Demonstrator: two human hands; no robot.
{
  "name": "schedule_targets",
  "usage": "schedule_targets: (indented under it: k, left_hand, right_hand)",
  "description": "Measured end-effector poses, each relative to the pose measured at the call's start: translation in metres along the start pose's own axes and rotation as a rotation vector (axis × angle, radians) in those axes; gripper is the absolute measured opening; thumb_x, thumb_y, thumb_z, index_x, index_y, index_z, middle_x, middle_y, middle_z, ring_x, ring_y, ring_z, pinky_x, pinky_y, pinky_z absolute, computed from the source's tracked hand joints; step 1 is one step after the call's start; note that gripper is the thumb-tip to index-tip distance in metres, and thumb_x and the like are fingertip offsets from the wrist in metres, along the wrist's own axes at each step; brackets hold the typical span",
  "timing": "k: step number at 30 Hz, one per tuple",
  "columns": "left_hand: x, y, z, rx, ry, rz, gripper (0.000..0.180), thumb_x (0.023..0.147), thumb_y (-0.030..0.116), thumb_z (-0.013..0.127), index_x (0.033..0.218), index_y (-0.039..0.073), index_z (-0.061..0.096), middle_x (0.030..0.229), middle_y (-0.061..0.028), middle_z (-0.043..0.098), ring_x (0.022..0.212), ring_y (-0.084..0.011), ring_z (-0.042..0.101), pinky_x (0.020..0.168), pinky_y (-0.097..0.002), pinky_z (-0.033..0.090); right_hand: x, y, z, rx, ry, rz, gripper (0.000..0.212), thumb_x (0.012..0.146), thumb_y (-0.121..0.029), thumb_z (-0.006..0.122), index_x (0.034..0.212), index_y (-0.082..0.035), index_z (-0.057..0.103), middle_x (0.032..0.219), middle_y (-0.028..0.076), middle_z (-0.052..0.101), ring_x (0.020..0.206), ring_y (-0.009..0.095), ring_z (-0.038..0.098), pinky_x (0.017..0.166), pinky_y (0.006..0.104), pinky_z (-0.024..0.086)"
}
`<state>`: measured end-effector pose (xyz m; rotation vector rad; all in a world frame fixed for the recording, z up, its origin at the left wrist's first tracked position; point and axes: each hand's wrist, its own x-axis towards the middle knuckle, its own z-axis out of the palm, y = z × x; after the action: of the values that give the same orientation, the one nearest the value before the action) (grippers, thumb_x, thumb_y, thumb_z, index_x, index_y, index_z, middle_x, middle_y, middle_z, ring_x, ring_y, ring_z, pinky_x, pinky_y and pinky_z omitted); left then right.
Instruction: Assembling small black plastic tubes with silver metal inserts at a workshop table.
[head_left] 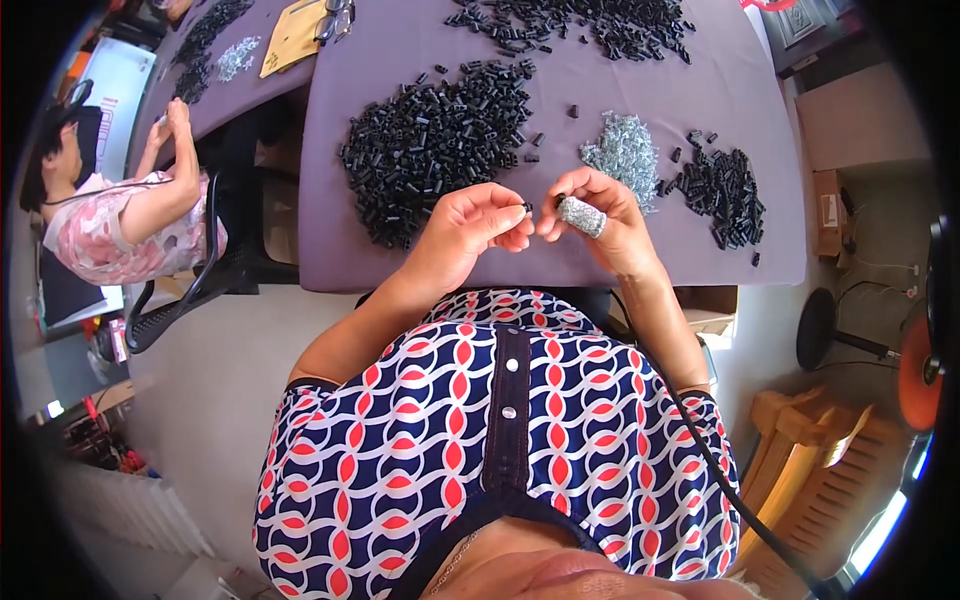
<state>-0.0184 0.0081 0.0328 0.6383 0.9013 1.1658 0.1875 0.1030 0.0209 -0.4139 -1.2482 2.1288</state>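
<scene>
My left hand [462,232] is closed in a pinch, with a small black cylindrical piece [527,207] at its fingertips. Close beside it, my right hand [622,238] is closed too, its thumb wrapped in a silvery grey cover [582,217]. A second small black piece [560,200] shows between that thumb and the index finger. Both hands are over the front of the purple-grey cloth on the table [400,267]. Beyond my left hand spreads a large pile of black cylindrical pieces [435,140]. Small shiny silver parts [625,155] are heaped just past my right hand.
A smaller black pile [722,195] lies at the right, another [590,25] at the far edge. Left stand a black chair [215,235] and a seated person [125,220] working at an adjoining table. Glasses [337,20] rest on a yellow envelope [292,38]. Wooden furniture [810,460] stands lower right.
</scene>
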Motion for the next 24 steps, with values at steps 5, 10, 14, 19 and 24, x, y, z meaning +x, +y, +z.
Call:
schedule_targets:
  k: [5,10,14,19,24]
  left_hand:
    - [-0.006,0.008,0.009,0.228,0.052,0.092,0.016,0.098,0.011,0.062,0.109,-0.001,0.064,0.094,-0.0099,0.071,0.083,-0.0182,0.068,0.079,-0.0312,0.055]
    - [-0.007,0.008,0.012,0.301,0.061,0.146,0.017,0.098,0.010,0.062,0.109,-0.002,0.063,0.095,-0.0095,0.071,0.084,-0.0163,0.068,0.080,-0.0301,0.055]
    - [-0.008,0.010,0.018,0.350,0.041,0.163,0.017,0.098,0.010,0.062,0.109,-0.002,0.063,0.095,-0.0091,0.071,0.084,-0.0145,0.067,0.080,-0.0287,0.054]
    - [-0.009,0.010,0.021,0.345,0.059,0.146,0.017,0.098,0.010,0.062,0.109,-0.002,0.063,0.095,-0.0097,0.071,0.084,-0.0149,0.067,0.080,-0.0287,0.054]
    - [-0.011,0.010,0.022,0.302,0.028,0.108,0.017,0.098,0.011,0.062,0.109,-0.002,0.063,0.095,-0.0107,0.071,0.084,-0.0159,0.067,0.080,-0.0294,0.054]
  right_hand:
    - [-0.006,-0.006,0.003,-0.170,0.096,-0.013,0.014,0.094,-0.003,0.064,0.108,-0.001,0.063,0.095,0.005,0.067,0.085,0.013,0.067,0.073,0.0260,0.054]
    - [-0.006,-0.015,0.017,-0.089,0.013,-0.023,0.017,0.092,0.003,0.063,0.109,0.000,0.061,0.098,0.004,0.066,0.089,0.012,0.066,0.077,0.0244,0.052]
    - [-0.006,-0.011,0.021,-0.117,0.007,-0.079,0.015,0.090,0.000,0.067,0.104,0.001,0.062,0.097,0.006,0.062,0.086,0.013,0.064,0.073,0.0249,0.053]
    - [-0.009,-0.014,0.020,-0.165,0.004,-0.119,0.016,0.089,0.004,0.065,0.105,0.002,0.062,0.101,0.007,0.060,0.088,0.014,0.064,0.075,0.0260,0.053]
    - [-0.011,-0.015,0.021,-0.149,0.015,-0.125,0.018,0.087,0.008,0.064,0.104,0.002,0.063,0.102,0.008,0.059,0.089,0.015,0.063,0.076,0.0270,0.053]
